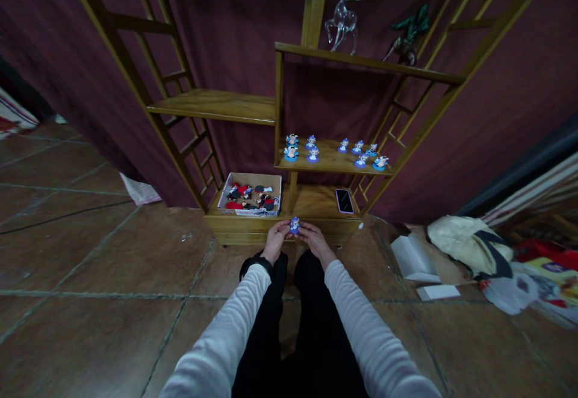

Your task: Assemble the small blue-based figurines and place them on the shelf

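A small blue figurine (295, 224) is being pinched between the left hand (276, 235) and the right hand (313, 238), just in front of the front edge of the wooden shelf unit (271, 226). A box of figurines (251, 195) is sitting on the bottom shelf's left end, a phone (344, 200) towards its right end.

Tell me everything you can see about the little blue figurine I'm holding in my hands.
The figurine is small, mostly blue with a lighter patch, and looks like the ones on the shelf. It is held upright between the fingertips of the left hand and right hand, above the wooden base of the shelf unit. Finer detail is too small to tell.
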`<state>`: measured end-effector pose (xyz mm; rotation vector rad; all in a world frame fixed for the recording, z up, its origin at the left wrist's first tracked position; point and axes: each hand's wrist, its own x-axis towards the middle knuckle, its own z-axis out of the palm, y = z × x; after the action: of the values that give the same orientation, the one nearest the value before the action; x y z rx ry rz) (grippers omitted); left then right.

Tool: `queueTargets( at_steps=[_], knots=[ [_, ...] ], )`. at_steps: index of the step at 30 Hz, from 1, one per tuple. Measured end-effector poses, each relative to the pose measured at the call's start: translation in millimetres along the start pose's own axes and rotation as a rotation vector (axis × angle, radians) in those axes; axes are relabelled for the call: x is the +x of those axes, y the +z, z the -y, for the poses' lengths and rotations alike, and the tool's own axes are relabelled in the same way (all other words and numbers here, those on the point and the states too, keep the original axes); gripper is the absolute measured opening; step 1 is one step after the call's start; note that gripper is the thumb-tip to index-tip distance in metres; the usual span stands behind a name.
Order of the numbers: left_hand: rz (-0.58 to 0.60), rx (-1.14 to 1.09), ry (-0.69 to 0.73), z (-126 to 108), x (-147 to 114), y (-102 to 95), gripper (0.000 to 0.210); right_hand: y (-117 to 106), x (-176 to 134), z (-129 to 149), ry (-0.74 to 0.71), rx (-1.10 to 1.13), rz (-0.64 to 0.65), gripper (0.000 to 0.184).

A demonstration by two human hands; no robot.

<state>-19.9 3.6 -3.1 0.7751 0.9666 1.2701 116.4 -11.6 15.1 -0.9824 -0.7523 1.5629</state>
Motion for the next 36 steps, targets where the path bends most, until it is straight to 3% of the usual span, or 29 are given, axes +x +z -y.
queueTargets(
  at_steps=[20,36],
  knots=[
    [-0.068,-0.033,0.006,-2.8,2.0,1.6,0.028,-5.4,3.5,-7.1,-0.007,-0.009,0.070,0.034],
    [-0.027,-0.024,-0.034,-7.6,-4.1,5.6,0.027,-5.6,5.9,-10.4,-0.005,0.014,0.046,0.042]
  ],
)
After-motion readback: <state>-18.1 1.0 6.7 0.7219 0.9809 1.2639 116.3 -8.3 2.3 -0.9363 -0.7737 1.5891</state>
